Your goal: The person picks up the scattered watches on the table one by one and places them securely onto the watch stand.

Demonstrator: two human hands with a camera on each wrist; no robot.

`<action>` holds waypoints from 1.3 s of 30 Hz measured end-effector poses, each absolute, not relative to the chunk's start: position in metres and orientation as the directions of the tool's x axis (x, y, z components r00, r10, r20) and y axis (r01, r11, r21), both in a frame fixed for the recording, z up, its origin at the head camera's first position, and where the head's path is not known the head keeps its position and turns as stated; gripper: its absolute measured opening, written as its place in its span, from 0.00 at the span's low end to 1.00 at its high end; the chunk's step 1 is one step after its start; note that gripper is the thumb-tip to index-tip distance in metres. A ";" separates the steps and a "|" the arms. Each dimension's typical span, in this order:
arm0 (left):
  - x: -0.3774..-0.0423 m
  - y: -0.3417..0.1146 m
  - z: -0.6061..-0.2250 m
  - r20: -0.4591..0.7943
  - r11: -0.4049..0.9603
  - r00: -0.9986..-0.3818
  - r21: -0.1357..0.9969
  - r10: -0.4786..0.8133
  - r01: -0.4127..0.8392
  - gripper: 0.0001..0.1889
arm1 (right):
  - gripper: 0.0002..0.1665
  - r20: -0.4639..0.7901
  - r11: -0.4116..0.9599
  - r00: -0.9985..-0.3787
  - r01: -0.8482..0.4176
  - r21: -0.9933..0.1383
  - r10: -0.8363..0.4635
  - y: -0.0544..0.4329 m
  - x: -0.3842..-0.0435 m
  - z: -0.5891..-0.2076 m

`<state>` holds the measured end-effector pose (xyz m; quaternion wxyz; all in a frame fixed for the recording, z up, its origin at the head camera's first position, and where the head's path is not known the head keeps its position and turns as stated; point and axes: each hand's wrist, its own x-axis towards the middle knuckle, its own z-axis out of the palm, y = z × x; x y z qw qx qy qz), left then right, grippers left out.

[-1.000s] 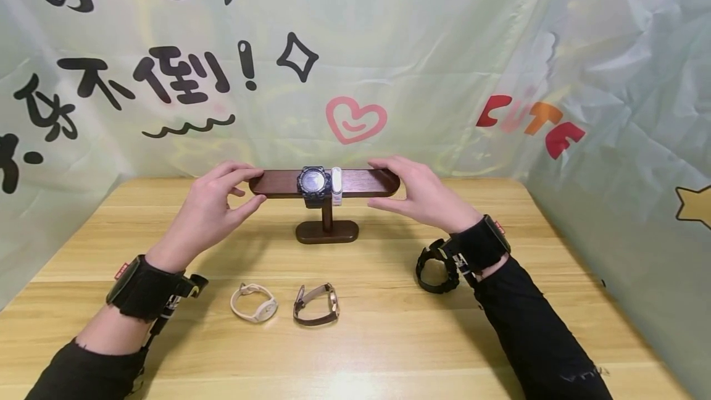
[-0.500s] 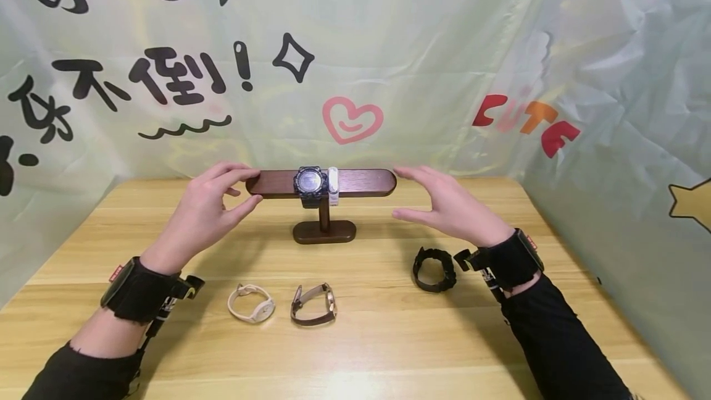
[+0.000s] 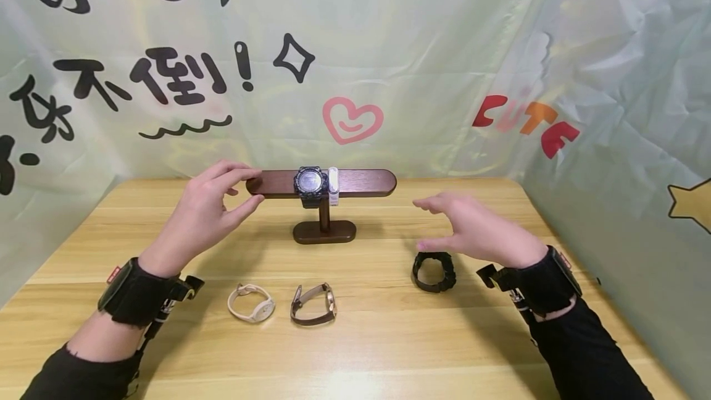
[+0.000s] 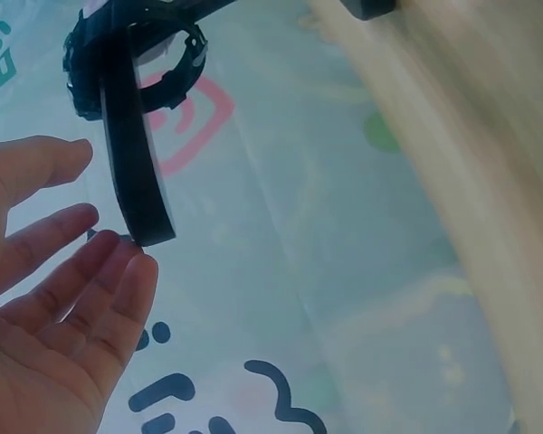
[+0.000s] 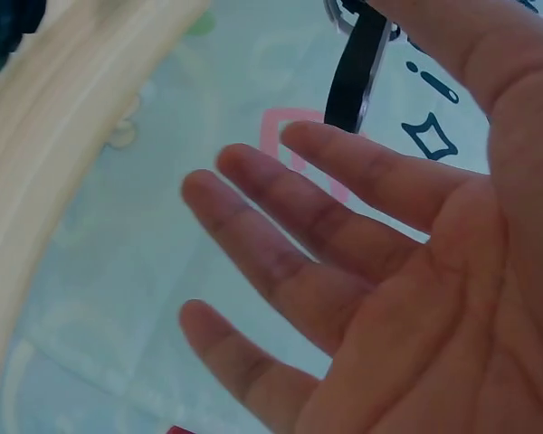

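Observation:
A dark brown wooden watch stand (image 3: 363,182) stands upright on the table, its bar lying crosswise. A black digital watch (image 3: 311,182) and a slim white wristband (image 3: 334,185) circle the middle of the bar. My left hand (image 3: 213,205) is at the bar's left end, fingertips right at the edge and thumb below, fingers relaxed. In the left wrist view, the thumb stands apart from the bar. My right hand (image 3: 474,227) hovers with spread fingers and holds nothing. Its thumb tip overlaps the top of a black watch (image 3: 433,272) in the head view.
A white watch (image 3: 252,303) and a brown-strapped watch (image 3: 314,305) lie in front of the stand on the wooden table (image 3: 378,338). A printed cloth backdrop (image 3: 422,48) hangs behind and along the right side.
My right hand has left the stand's right end and moved right and toward me, down over the black watch. The left hand stays at the left end.

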<state>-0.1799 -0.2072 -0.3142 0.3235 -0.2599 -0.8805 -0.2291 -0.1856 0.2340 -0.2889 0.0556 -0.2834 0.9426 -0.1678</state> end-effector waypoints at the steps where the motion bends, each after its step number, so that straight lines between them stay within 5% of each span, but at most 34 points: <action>1: -0.179 -0.207 -0.314 0.692 0.759 -0.651 0.231 0.313 0.609 0.20 | 0.48 -0.022 0.786 -0.833 -0.513 -0.346 -0.553 0.235 -0.184 -0.290; 23: -0.161 -0.191 -0.309 0.650 0.625 -0.534 0.115 0.540 0.772 0.13 | 0.52 -0.147 0.800 -0.807 -0.509 -0.318 -0.571 0.244 -0.169 -0.316; 39: -0.158 -0.184 -0.309 0.557 0.571 -0.532 0.123 0.637 0.812 0.10 | 0.43 -0.144 0.812 -0.816 -0.505 -0.293 -0.560 0.247 -0.172 -0.326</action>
